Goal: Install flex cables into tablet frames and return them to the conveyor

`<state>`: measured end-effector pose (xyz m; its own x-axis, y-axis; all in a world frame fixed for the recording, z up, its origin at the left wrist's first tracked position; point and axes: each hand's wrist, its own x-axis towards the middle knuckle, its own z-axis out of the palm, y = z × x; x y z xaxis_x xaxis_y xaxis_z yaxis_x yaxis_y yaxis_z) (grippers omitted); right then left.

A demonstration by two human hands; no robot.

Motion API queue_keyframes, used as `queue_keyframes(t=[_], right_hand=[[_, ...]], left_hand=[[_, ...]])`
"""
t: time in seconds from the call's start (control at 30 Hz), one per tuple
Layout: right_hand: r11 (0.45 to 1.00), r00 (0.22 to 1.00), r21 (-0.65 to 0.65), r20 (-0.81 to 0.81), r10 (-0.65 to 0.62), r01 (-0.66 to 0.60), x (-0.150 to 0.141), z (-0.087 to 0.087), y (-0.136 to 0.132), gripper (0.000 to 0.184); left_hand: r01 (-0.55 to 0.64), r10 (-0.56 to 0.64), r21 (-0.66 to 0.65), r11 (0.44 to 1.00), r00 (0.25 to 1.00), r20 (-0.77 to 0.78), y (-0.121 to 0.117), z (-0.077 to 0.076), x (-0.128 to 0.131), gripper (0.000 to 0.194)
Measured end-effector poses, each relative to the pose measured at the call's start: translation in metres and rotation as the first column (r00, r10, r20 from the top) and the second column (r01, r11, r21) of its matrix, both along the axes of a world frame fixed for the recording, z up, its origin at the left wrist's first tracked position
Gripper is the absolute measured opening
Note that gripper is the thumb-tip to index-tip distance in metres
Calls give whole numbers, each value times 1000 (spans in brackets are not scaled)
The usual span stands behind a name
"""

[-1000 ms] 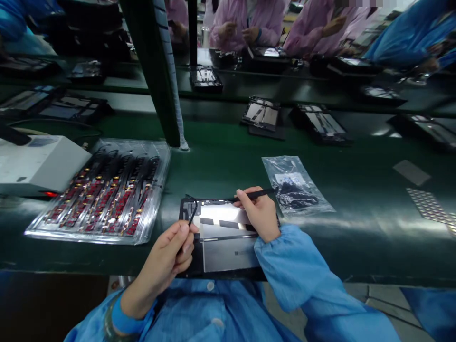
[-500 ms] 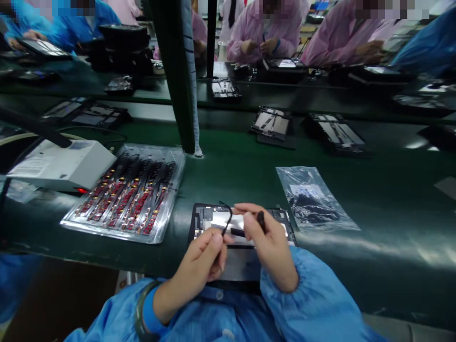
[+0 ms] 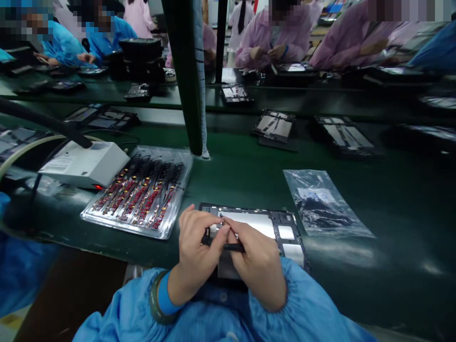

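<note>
My left hand (image 3: 199,235) and my right hand (image 3: 258,259) meet over the near left part of an opened tablet (image 3: 285,232), which shows silver panels in a black frame. The left thumb and forefinger pinch a thin black cable (image 3: 221,217); just its dark tip shows between the fingertips. In my right hand lies a slim black stick-shaped tool (image 3: 235,247), pointing left beneath the fingers. The right fingertips touch those of the left hand at the cable. A flat grey surface below the hands is partly hidden by them.
A clear tray (image 3: 164,232) of red and black cable parts lies left, beside a white box (image 3: 83,164) with a red light. A plastic bag (image 3: 322,204) with black parts is on the right. A green post (image 3: 185,80) rises behind; several opened tablets and co-workers are beyond.
My hands have come together, the right moving left and down to the left one. The cable, earlier sticking up, is now mostly hidden. More of the tablet shows, and the view has shifted left.
</note>
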<state>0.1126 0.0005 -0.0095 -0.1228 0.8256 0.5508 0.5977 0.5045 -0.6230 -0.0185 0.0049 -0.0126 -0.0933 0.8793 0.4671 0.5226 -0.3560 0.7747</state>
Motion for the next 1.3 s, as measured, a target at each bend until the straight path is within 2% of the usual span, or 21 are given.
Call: queue_keyframes(t=[0.1,0.23,0.33,0.4,0.47,0.5,0.57,0.63,0.7,0.77,0.8,0.83,0.87,0.9,0.93,1.0,1.07,1.13,1.2,1.23,1.3], right_hand=[[999,994,43,109,21,-26,0,1,-2,22],[997,990,26,126,69,-73,4,4,-5,24],[991,993,-67,-10,116,-116,9,2,-5,22],[966,973,-224,-217,84,-133,13,-2,-4,17],[898,891,-417,-450,-67,-143,20,-4,-1,15],[860,820,-486,-548,-164,-153,24,-4,1,17],[827,639,-540,-693,-334,-154,35,-2,5,24],[833,469,-542,-769,-435,-116,50,3,8,29],[827,358,-559,-785,-505,-59,65,9,10,34],[807,299,-590,-773,-560,-13,80,12,10,38],[798,282,-603,-765,-579,1,86,12,9,40],[789,274,-615,-758,-592,6,91,11,8,41],[783,270,-622,-752,-601,10,95,10,7,42],[777,275,-629,-746,-607,8,97,8,6,42],[772,286,-636,-739,-610,3,99,6,5,41],[763,312,-646,-723,-616,11,99,2,3,38],[762,346,-646,-706,-618,46,98,-1,0,35],[777,378,-619,-696,-610,114,98,-3,-3,33],[790,431,-577,-671,-604,209,100,-4,-5,30],[785,485,-558,-625,-611,271,103,-4,-6,28],[778,660,-498,-442,-608,383,108,-6,-5,27]], left_hand=[[-15,18,-53,998,998,53,0,-2,2,7],[-16,25,-84,996,993,113,1,2,1,7],[26,4,-179,984,986,165,5,5,0,9],[92,-27,-272,958,972,234,6,5,0,9],[177,-53,-373,911,946,319,7,5,-2,10],[216,-56,-420,882,931,361,6,5,-3,11],[259,-47,-472,843,909,415,8,9,-10,14],[231,-40,-463,856,922,385,16,17,-24,14],[128,-37,-395,910,972,231,36,29,-43,9],[-4,-7,-256,967,999,-40,67,39,-66,1],[-45,10,-171,984,980,-200,85,43,-77,4],[-83,42,-94,992,927,-374,103,44,-86,5],[-132,96,-27,991,829,-551,121,44,-94,6],[-171,145,32,985,704,-695,136,42,-100,8],[-151,130,52,987,570,-811,148,38,-104,10],[-61,33,13,998,341,-940,161,30,-108,17],[19,-63,-61,998,223,-973,159,26,-110,21],[27,-67,-63,998,201,-977,147,31,-116,19],[-5,-6,-8,1000,225,-974,132,43,-124,22],[-12,17,15,1000,261,-965,124,49,-127,26],[17,14,22,1000,390,-921,108,58,-127,31]])
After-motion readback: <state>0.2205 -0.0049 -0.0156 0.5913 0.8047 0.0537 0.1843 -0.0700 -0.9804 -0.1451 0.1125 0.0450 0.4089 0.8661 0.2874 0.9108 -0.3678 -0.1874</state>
